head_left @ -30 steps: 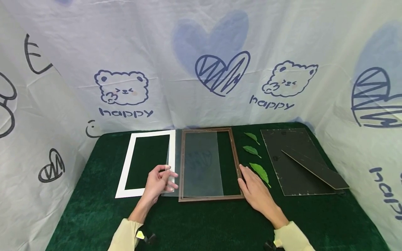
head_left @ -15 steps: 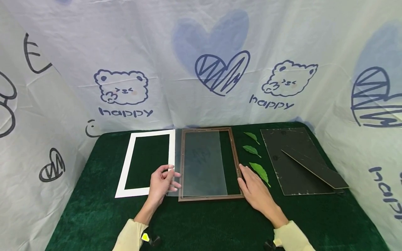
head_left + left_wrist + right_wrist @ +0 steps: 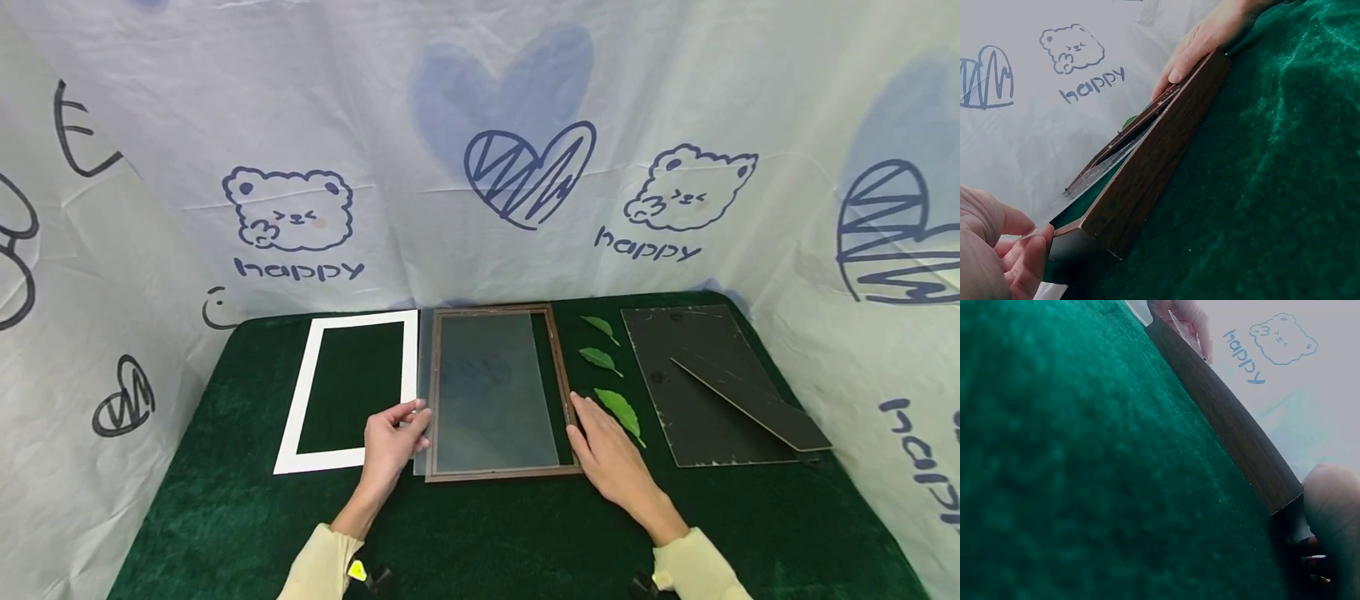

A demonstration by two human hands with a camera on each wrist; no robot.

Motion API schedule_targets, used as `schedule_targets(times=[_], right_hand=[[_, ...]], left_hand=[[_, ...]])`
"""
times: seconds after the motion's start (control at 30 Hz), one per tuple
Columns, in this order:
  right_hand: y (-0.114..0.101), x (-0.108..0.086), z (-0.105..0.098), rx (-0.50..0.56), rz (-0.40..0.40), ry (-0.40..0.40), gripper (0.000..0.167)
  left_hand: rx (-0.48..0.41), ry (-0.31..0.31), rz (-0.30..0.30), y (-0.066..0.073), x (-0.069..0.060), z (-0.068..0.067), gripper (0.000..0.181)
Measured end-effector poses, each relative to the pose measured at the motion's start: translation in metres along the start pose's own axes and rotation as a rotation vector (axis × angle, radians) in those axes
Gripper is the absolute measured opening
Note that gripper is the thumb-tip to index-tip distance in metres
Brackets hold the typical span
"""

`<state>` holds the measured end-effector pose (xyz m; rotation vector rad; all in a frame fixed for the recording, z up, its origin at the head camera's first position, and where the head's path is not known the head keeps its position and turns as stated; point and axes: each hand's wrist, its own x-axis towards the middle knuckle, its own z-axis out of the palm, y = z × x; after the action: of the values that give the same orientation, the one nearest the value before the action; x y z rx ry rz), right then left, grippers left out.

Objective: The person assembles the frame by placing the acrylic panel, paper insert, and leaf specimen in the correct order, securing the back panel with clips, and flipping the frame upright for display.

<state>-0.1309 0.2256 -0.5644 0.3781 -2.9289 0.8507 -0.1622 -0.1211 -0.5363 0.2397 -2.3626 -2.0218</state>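
A brown picture frame (image 3: 502,476) lies on the green cloth in the middle of the head view. Over most of its opening lies a clear sheet (image 3: 487,392), its left edge sticking out past the frame's left bar. That left edge is pinched between thumb and fingers of my left hand (image 3: 392,442); the left wrist view shows the sheet (image 3: 1094,172) tilted, sloping down into the frame (image 3: 1154,156). My right hand (image 3: 615,458) rests against the frame's right bar, fingers extended along it. Its fingertips' far side is hidden in the right wrist view.
A white mat (image 3: 303,417) with a cut-out window lies left of the frame. Several green leaves (image 3: 600,360) lie in a column to its right. Beyond them is a dark backboard (image 3: 660,367) with a stand flap (image 3: 757,408) angled across it. A printed curtain (image 3: 420,242) surrounds the table.
My left hand has moved right with the clear sheet, whose right edge now lies closer to the frame's right bar. My right hand has stayed in place.
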Motion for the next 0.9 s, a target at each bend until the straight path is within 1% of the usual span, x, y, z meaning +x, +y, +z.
schedule_targets(times=[0.1,0.17,0.27,0.4,0.6,0.77,0.9], right_hand=[[0.0,0.0,0.001,-0.003,0.002,-0.007,0.062],[0.0,0.0,0.001,-0.005,0.004,-0.008,0.062],[0.0,0.0,0.001,-0.004,0.004,-0.005,0.062],[0.0,0.0,0.001,-0.002,0.006,-0.004,0.062],[-0.001,-0.001,0.001,-0.001,0.01,-0.006,0.062],[-0.001,-0.001,0.0,-0.005,0.009,-0.007,0.062],[-0.001,-0.001,0.0,-0.002,0.01,-0.012,0.062]], left_hand=[[0.018,0.029,-0.008,0.0,0.0,0.002,0.025],[0.023,0.047,-0.002,0.0,0.0,0.003,0.024],[0.025,0.063,0.019,-0.001,0.0,0.005,0.023],[0.027,0.07,0.055,-0.001,-0.001,0.007,0.025],[0.114,0.095,0.138,0.0,-0.003,0.011,0.03],[0.155,0.094,0.171,0.002,-0.004,0.014,0.031],[0.203,0.116,0.197,0.002,-0.004,0.017,0.028]])
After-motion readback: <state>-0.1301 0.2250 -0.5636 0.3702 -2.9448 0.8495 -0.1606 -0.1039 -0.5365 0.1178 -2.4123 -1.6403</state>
